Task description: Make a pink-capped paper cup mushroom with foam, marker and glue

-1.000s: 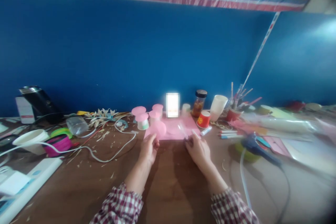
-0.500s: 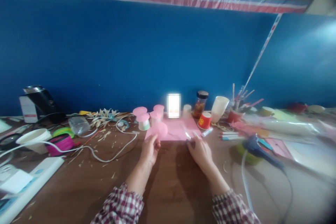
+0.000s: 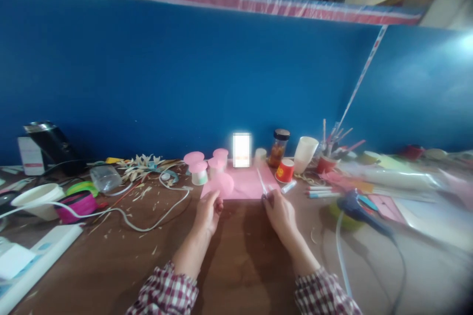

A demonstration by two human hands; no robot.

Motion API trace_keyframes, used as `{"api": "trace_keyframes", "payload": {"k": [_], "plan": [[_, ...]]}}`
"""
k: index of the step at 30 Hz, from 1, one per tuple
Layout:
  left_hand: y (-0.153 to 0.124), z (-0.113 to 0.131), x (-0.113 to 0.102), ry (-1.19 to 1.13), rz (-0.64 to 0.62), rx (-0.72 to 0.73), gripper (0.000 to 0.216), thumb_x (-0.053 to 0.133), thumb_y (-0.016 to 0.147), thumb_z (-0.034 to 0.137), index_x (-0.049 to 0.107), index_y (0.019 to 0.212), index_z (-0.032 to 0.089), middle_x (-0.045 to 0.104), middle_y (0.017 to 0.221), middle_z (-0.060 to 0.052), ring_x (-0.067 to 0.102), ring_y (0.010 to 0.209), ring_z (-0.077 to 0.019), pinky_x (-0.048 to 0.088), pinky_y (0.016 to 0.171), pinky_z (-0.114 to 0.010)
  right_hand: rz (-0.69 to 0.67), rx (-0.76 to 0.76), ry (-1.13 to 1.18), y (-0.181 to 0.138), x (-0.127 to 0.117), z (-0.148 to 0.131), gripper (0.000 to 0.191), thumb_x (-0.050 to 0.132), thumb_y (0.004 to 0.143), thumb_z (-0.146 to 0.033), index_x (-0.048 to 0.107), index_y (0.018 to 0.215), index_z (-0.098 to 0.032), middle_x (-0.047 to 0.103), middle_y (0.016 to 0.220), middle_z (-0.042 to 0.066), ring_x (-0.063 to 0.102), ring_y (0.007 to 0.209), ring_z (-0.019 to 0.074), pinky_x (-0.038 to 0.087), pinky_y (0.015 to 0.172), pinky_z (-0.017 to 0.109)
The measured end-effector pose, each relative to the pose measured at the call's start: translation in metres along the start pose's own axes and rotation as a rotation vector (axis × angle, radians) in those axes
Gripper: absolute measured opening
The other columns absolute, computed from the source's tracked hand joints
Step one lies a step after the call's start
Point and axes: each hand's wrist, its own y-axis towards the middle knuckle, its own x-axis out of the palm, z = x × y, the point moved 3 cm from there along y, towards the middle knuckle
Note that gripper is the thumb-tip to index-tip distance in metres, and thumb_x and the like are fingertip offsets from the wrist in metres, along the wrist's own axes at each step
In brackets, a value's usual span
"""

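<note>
Handling disc (image 3: 223,184) and slim tool (image 3: 261,181), seemingly: my left hand (image 3: 209,211) pinches disc at left of sheet (image 3: 246,188), right hand (image 3: 280,212) pinches tool at sheet's right. Next move probably needs steady disc.

One head-worn view looks forward to the wall (image 3: 207,69) and down on near hands (image 3: 207,214), lower centre, its right side seemingly blurred.

Right hand (image 3: 282,214): room leftward, red cup (image 3: 285,171) beyond
</note>
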Motion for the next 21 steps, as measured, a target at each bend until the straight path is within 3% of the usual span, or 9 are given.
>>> {"api": "trace_keyframes", "payload": {"k": [6,9,12,16,21], "plan": [[-0.009,-0.003,0.004,0.015,-0.049,-0.016,0.024,0.077,0.06,0.02,0.058,0.074,0.015,0.054,0.056,0.006,0.05,0.046,-0.0036,0.037,0.039,-0.011,0.003,-0.031,-0.039,0.0,-0.002,0.0,0.01,0.056,0.085,-0.025,0.062,0.088,-0.018,0.061,0.093,0.007,0.058,0.072,0.0166,0.036,0.061,0.025],[-0.015,-0.008,0.006,0.04,-0.091,-0.042,0.027,0.079,0.058,0.022,0.055,0.07,0.016,0.054,0.056,0.006,0.05,0.046,-0.0031,0.037,0.041,-0.011,0.058,-0.043,0.059,-0.003,-0.006,-0.005,0.014,0.054,0.086,-0.027,0.064,0.09,-0.018,0.061,0.095,0.008,0.058,0.074,0.018,0.038,0.063,0.027],[-0.024,-0.014,0.01,0.107,-0.143,-0.077,0.029,0.08,0.057,0.026,0.056,0.069,0.015,0.054,0.054,0.006,0.049,0.045,-0.0036,0.038,0.042,-0.012,0.057,-0.053,0.43,-0.008,-0.006,-0.015,0.021,0.053,0.086,-0.036,0.064,0.089,-0.018,0.063,0.082,0.005,0.057,0.069,0.0173,0.041,0.065,0.028],[-0.034,-0.018,0.017,0.18,-0.227,-0.07,0.032,0.081,0.057,0.031,0.062,0.076,0.014,0.059,0.058,0.003,0.051,0.049,-0.0047,0.039,0.045,-0.014,-0.211,0.032,0.998,-0.014,0.01,-0.027,0.035,0.057,0.081,-0.051,0.062,0.087,-0.017,0.057,0.063,0.0,0.049,0.054,0.0126,0.038,0.05,0.024],[-0.04,-0.02,0.021,0.245,-0.306,-0.058,0.03,0.08,0.058,0.033,0.064,0.073,0.013,0.058,0.058,0.003,0.05,0.05,-0.0055,0.039,0.048,-0.016,-0.317,0.146,1.176,-0.016,0.019,-0.026,0.033,0.073,0.069,-0.045,0.059,0.078,-0.016,0.055,0.057,-0.003,0.045,0.048,0.0085,0.033,0.045,0.02]]}}
